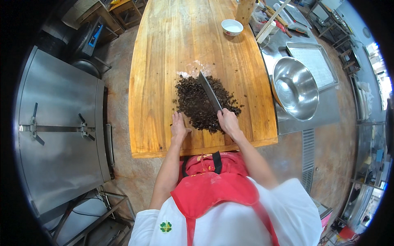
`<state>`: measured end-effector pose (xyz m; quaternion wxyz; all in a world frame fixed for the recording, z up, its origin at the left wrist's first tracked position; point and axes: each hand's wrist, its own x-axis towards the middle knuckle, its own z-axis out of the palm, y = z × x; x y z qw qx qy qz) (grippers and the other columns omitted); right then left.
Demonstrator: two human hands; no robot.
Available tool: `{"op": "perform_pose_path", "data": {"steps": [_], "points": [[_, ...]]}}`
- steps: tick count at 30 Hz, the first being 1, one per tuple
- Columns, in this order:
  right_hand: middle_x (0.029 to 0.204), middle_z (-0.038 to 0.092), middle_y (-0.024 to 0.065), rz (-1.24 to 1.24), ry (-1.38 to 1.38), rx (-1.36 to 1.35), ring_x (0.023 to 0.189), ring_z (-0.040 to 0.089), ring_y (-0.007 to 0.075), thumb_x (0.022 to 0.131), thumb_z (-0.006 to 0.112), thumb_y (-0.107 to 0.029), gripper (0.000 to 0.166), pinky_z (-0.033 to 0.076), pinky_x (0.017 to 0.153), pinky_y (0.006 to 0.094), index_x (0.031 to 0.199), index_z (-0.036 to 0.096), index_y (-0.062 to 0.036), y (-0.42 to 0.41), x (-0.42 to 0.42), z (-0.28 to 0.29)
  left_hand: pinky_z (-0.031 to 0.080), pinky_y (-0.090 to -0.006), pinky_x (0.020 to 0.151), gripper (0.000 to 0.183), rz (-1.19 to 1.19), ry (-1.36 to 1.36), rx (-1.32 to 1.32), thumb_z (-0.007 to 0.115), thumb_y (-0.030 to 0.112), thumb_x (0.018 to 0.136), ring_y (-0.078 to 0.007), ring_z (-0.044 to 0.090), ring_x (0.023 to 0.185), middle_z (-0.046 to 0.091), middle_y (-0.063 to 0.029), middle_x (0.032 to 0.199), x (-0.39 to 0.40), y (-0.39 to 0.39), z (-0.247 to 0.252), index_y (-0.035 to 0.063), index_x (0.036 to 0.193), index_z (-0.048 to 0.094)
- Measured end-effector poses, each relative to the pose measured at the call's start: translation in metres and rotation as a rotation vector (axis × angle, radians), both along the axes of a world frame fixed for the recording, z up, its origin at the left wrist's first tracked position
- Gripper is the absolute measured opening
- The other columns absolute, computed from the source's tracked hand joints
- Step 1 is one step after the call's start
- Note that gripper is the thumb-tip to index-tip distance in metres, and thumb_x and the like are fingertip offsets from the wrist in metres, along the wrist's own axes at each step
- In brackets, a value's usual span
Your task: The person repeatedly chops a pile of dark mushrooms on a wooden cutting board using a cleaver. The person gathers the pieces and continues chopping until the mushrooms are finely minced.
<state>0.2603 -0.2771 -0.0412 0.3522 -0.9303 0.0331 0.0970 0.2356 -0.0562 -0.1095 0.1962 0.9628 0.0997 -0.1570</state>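
Note:
My right hand point(228, 121) grips the handle of a broad-bladed knife point(210, 91), whose blade lies over a heap of dark chopped food point(195, 103) on the wooden worktable point(157, 101). What the food is, I cannot tell. At the lower left edge of the heap, my left hand point(179, 125) rests on the wood with its fingers extended and nothing in it. A wet patch point(194, 68) shows just beyond the heap. Small dark bits lie scattered around it.
A white bowl point(232, 27) stands near the table's far right corner. Right of the table, a steel counter point(284, 123) bears a large steel mixing bowl point(295, 89) and a perforated metal tray point(314, 63). A steel cabinet point(58, 150) stands at the left.

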Motion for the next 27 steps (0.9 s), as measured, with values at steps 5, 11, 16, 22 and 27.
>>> {"op": "perform_pose_path", "data": {"steps": [5,11,16,22,27], "points": [[0.074,0.06,0.0282,-0.093,0.012,-0.036,0.075,0.059,0.0441,0.088,0.047,-0.023,0.03,0.048,0.067,0.0505,0.079,0.055,0.0036,-0.006,-0.013,-0.024,0.027,-0.034,0.108,0.1,-0.001,0.036,0.023,0.083,0.014,0.054,-0.0314,0.02,0.134,0.019,-0.0189,0.145,0.003,-0.007,0.004,-0.0015,0.136,0.028],[0.075,0.06,0.028,-0.099,-0.022,0.003,0.074,0.059,0.0444,0.088,0.046,-0.024,0.028,0.048,0.068,0.0505,0.084,0.054,0.0028,-0.007,-0.012,-0.003,0.028,-0.0346,0.107,0.1,0.013,0.013,0.02,0.083,0.014,0.054,-0.031,0.021,0.134,0.019,-0.0176,0.146,0.002,-0.001,-0.001,-0.0009,0.135,0.028],[0.073,0.06,0.0279,0.022,0.017,-0.081,0.075,0.059,0.0448,0.088,0.046,-0.024,0.029,0.047,0.068,0.0511,0.083,0.054,0.0032,-0.01,-0.006,-0.028,0.028,-0.0347,0.107,0.1,-0.014,0.031,0.061,0.083,0.021,0.056,-0.0296,0.02,0.135,0.017,-0.0165,0.147,0.004,0.0,-0.005,0.0014,0.137,0.027],[0.073,0.06,0.0275,-0.073,0.004,-0.056,0.074,0.059,0.0446,0.088,0.046,-0.023,0.028,0.047,0.067,0.0509,0.081,0.053,0.0034,-0.001,-0.016,-0.019,0.029,-0.0349,0.107,0.098,0.023,0.02,-0.009,0.082,0.014,0.055,-0.0292,0.02,0.135,0.019,-0.0159,0.146,0.0,-0.005,0.014,0.0014,0.136,0.029],[0.073,0.06,0.0277,-0.001,0.014,-0.003,0.074,0.058,0.0449,0.089,0.046,-0.024,0.027,0.047,0.066,0.0514,0.084,0.053,0.0019,-0.006,-0.003,-0.008,0.027,-0.0349,0.108,0.097,0.03,-0.055,-0.03,0.083,0.015,0.056,-0.0283,0.02,0.135,0.019,-0.0151,0.146,-0.007,0.001,-0.001,0.0021,0.136,0.03]]}}
